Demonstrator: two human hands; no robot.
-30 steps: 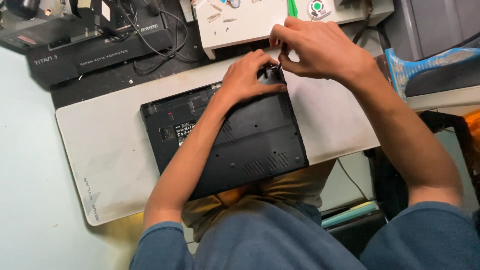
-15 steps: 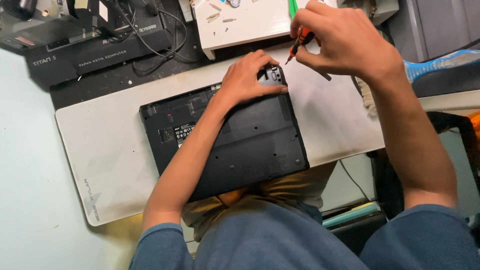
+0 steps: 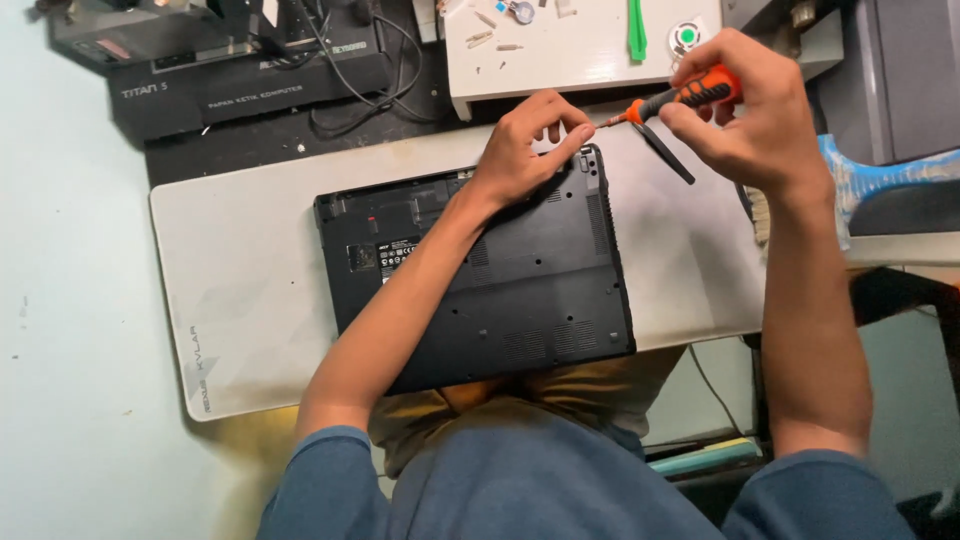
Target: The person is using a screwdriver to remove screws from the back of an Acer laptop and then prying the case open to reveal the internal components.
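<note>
A black laptop [image 3: 520,290] lies bottom side up on a white mat [image 3: 250,270]. My left hand [image 3: 525,145] rests on the laptop's far right corner, thumb and fingers pinched together right at the screwdriver's tip; anything between them is too small to see. My right hand [image 3: 745,115] is raised to the right of that corner and grips an orange and black screwdriver [image 3: 690,95], its tip pointing left at my left fingers. A thin black tool [image 3: 665,150] sticks out below my right hand.
A white tray [image 3: 590,60] beyond the laptop holds small screws and a green pry tool [image 3: 637,30]. A black box with cables [image 3: 250,75] stands at the far left. A blue brush [image 3: 880,180] lies at the right edge.
My right hand has lifted off the laptop corner and moved right with the screwdriver. My left fingers went from lying on the corner to pinching at the screwdriver's tip.
</note>
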